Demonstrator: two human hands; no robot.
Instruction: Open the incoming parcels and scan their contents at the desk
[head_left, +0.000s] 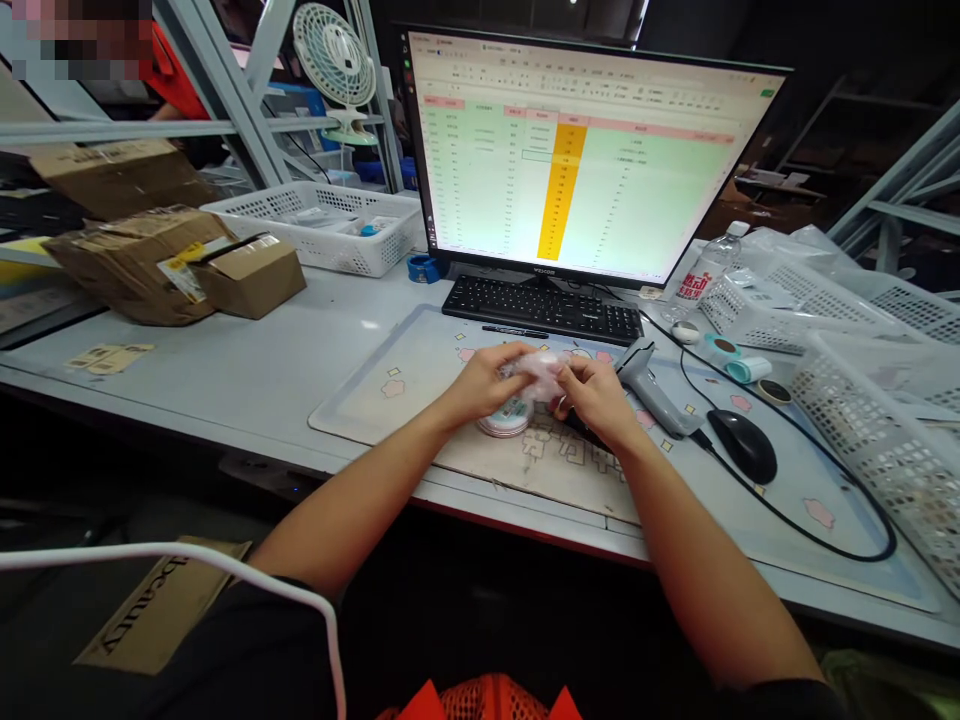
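Over the desk mat, both my hands pinch a crumpled piece of clear, pinkish plastic wrap. My left hand closes its fingers on the wrap's left side. On the other side, the thumb and fingers of my right hand are closed on it too. Just below my left fingers is a round, shallow container with a pinkish rim, partly covered by the hand and wrap. A dark object shows beneath my right hand, and its kind is hidden. Right of that hand lies a grey barcode scanner.
Behind the hands are a pen, a keyboard and a monitor. A mouse and looping cable lie right, beside white baskets and a bottle. Cardboard boxes and another basket stand left.
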